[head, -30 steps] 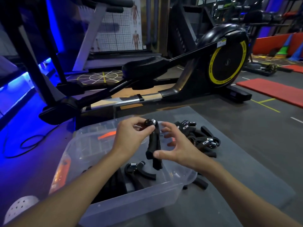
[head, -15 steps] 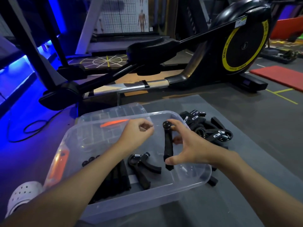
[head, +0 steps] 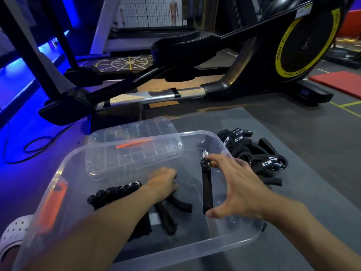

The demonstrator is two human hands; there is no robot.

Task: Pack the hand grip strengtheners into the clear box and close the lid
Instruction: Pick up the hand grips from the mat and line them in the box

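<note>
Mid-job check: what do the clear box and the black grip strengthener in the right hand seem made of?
Clear rectangular box: probably glossy plastic; its walls are see-through and the rim glints. Black hand grip strengthener in the right hand: matte handle, likely foam or rubber; shiny coiled spring looks metal.

Strengtheners (head: 115, 192) crowd the clear box's (head: 195, 249) left floor; right floor free.
</note>
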